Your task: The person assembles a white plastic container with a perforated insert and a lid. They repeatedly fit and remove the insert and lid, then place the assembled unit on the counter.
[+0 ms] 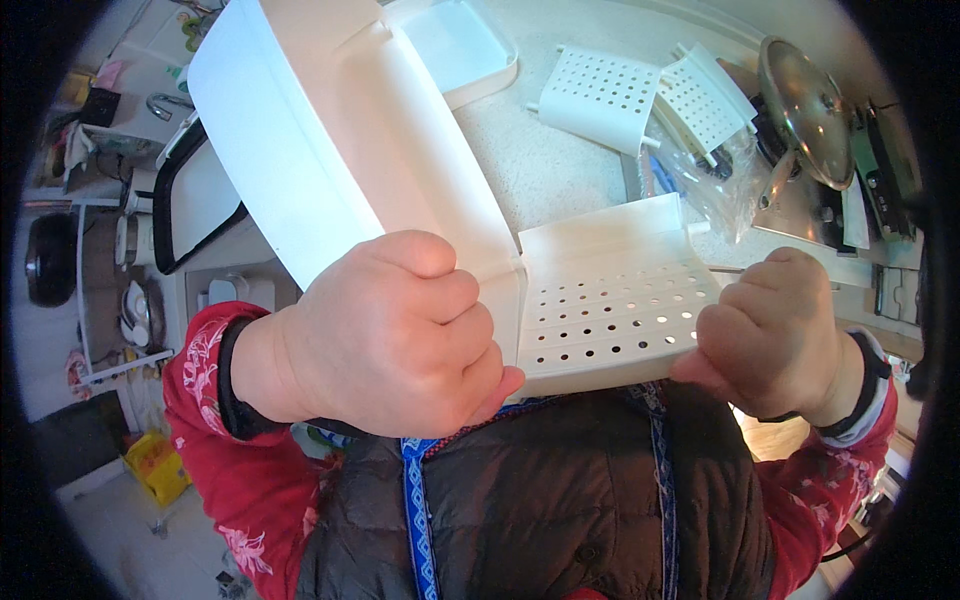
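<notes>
A long white plastic box (275,140) with an open hollow side stands tilted in front of me. Against its near right end sits a white perforated plastic panel (615,290), with rows of round holes and a short peg at its right side. My left hand (390,330) is closed at the seam where box and panel meet, its thumb by the panel's near left corner. My right hand (770,335) is closed at the panel's near right corner, with the thumb against the edge. The undersides of both grips are hidden.
Two more perforated white panels (600,95) (702,100) lie on the pale counter (530,150), beside a crumpled clear plastic bag (728,185). A shallow white tray (455,50) is behind the box. At the far right stands a pan lid (805,110); at left, a faucet (170,105).
</notes>
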`<state>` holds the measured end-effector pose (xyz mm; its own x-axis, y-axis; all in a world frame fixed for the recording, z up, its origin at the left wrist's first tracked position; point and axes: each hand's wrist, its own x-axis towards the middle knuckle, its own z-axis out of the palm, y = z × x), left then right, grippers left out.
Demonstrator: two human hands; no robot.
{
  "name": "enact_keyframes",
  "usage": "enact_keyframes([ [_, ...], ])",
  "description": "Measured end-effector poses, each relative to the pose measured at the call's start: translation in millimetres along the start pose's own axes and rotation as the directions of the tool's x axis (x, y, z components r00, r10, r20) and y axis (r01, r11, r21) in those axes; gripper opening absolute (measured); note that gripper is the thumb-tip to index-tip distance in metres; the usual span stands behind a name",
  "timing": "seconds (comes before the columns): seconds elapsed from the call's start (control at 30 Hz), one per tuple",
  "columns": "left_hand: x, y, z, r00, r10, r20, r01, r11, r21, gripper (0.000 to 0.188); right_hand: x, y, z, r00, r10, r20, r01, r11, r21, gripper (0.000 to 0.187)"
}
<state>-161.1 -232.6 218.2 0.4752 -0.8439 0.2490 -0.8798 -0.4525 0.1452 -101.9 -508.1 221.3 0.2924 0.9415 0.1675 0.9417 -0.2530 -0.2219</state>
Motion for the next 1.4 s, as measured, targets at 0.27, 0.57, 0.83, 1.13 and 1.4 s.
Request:
enact_keyframes([
  [0.27,-4.2,-12.3,4.6,0.999,0.017,-0.042,-0.019,0.999,-0.044,0.028,7.9,7.5,3.9,0.998,-0.05,-0.046,0.051,0.998,0.021,0.038],
  [0.57,18.4,-87.7,3.3,0.995,0.063,-0.076,-0.079,0.971,-0.225,0.034,26.5,37.5,-17.7,0.986,0.083,-0.142,-0.102,0.985,-0.137,0.04],
  [0.83,27.4,-130.6,-22.2,0.988,-0.065,0.138,0.14,0.752,-0.644,0.034,29.5,45.0,-47.7,0.936,0.339,-0.091,-0.341,0.94,-0.005,0.072],
  [1.13,10.7,-135.9,16.4,0.928,-0.365,-0.079,0.128,0.509,-0.851,0.031,72.2,112.2,-35.2,0.644,0.637,0.424,-0.765,0.52,0.38,0.06],
  [1.4,-18.1,-173.6,65.7,0.946,-0.237,0.22,0.233,0.03,-0.972,0.031,83.9,131.0,17.8,0.456,0.615,0.643,-0.873,0.45,0.189,0.057],
])
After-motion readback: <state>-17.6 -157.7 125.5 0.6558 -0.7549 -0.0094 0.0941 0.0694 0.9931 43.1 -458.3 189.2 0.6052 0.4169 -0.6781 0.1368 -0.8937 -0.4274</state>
